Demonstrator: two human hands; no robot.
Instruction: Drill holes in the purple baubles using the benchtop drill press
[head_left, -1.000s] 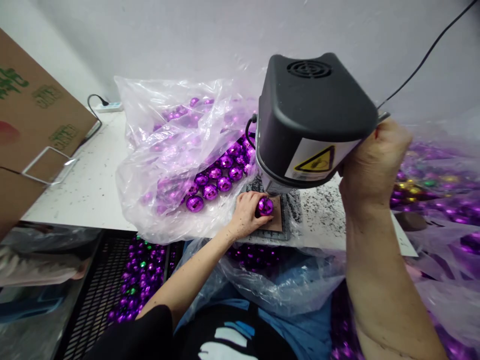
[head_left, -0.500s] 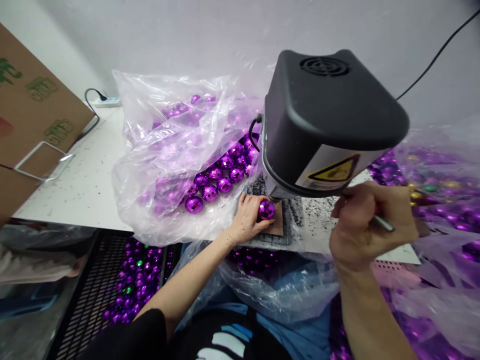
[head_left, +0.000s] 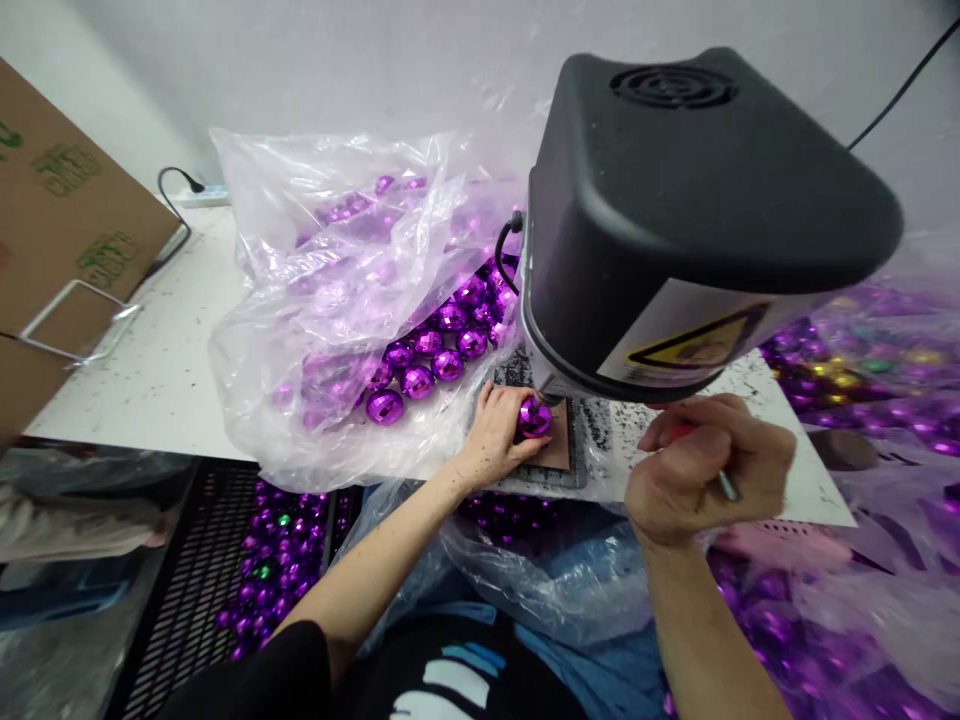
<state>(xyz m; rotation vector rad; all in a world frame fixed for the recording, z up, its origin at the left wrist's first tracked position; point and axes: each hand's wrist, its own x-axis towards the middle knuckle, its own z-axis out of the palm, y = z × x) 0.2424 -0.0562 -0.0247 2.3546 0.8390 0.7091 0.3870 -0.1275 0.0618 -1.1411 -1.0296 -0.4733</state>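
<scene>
My left hand (head_left: 495, 440) is closed around a shiny purple faceted ball (head_left: 535, 417), pressing it on a small brown board (head_left: 553, 450) directly under the black bench drill (head_left: 697, 210). The drill's tip is hidden behind its housing and the ball. To the right of the housing, my right hand (head_left: 709, 465) wraps round a lever handle (head_left: 727, 487); its metal end sticks out below the fingers and a bit of red shows between them. More purple balls (head_left: 416, 381) lie beside my left hand in a clear plastic bag (head_left: 300, 300).
Dark shavings litter the white table (head_left: 172, 330). A cardboard box (head_left: 67, 230) stands at the left. Below the table edge, a black crate (head_left: 180, 540) holds many small purple balls. Bagged purple and gold balls (head_left: 862, 390) lie at the right.
My right hand has moved down and to the left with the lever handle. The left hand keeps its hold on the ball. The drill housing looks larger and nearer.
</scene>
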